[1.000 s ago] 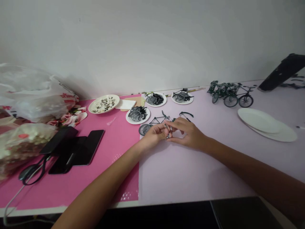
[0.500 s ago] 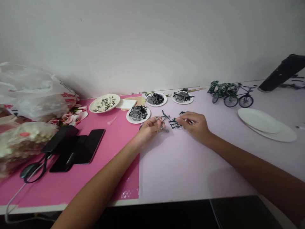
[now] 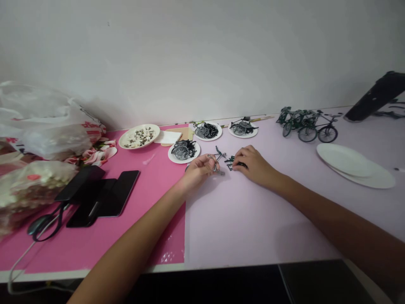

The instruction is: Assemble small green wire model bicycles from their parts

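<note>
My left hand pinches a small dark bicycle part between thumb and fingers, above the pale tabletop. To its right, my right hand rests low on the table with its fingers curled down over small dark green parts. What its fingertips grip, if anything, is hidden. Just behind my left hand, a white plate bears black wheels and other pieces. Two more small plates, one in the middle and one to the right, carry similar black parts.
Assembled miniature bicycles stand at the back right, behind two white plates. A black object leans at far right. On the left are a bowl of small bits, plastic bags, a phone and a cable.
My right hand has shifted slightly left and turned, its fingers now reaching down over the green parts. My left hand has stayed nearly still with its part.
</note>
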Demonstrator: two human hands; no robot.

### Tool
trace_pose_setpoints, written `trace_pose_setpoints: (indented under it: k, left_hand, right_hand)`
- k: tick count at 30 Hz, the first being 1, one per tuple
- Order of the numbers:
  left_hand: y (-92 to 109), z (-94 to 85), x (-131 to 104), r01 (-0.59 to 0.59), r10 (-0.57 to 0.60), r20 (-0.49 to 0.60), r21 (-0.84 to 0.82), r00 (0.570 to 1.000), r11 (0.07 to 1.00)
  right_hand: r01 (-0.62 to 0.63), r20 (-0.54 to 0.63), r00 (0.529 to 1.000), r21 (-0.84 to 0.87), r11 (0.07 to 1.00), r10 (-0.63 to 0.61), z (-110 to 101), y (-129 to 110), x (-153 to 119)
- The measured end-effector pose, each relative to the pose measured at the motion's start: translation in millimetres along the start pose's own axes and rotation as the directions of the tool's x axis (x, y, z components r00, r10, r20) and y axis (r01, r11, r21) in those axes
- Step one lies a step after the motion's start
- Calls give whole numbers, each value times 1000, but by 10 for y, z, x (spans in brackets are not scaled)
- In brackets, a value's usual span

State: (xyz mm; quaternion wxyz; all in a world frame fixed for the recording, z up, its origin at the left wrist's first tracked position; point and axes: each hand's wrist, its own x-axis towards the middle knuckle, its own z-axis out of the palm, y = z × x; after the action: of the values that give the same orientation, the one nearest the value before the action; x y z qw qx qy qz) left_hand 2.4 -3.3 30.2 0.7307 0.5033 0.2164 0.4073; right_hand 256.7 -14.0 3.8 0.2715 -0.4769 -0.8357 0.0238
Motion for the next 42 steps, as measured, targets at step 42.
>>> trace_pose_setpoints:
  k: [42]
  left_hand:
    - [-60, -43, 38, -14, 16, -20, 111, 1000, 994]
  right_hand:
    - [87, -6, 996, -216, 973, -91, 60, -72, 5]
